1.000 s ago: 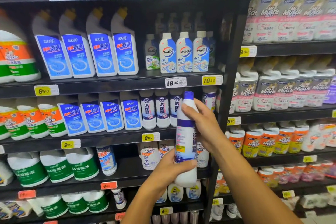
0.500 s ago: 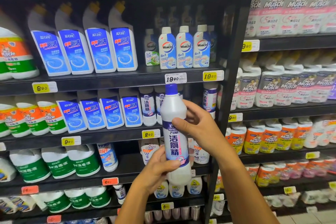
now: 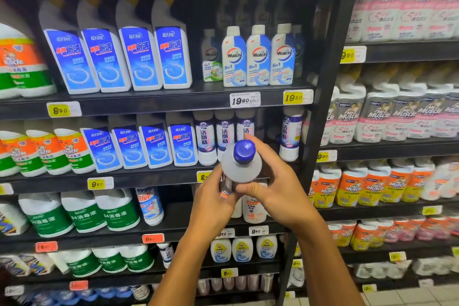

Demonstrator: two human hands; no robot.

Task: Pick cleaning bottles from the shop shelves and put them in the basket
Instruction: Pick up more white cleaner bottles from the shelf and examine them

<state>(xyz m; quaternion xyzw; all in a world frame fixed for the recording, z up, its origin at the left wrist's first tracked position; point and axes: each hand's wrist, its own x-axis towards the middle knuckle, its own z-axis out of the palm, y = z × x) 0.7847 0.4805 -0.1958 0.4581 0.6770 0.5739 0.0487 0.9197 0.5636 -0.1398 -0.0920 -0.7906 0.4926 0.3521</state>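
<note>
Both hands clasped the white bottle (image 3: pixel 242 169), left hand (image 3: pixel 213 202) curled round its body, right hand (image 3: pixel 278 189) wrapped at the shoulder, blue cap (image 3: pixel 244 152) tipped toward the camera, probably for carrying down. Stocked shelves (image 3: pixel 149 100) stood close behind; no basket was visible.

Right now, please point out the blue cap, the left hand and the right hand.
blue cap (image 3: pixel 244 152): head view, top of cap.
left hand (image 3: pixel 211 202): head view, back of hand.
right hand (image 3: pixel 278 189): head view, back of hand.
</note>
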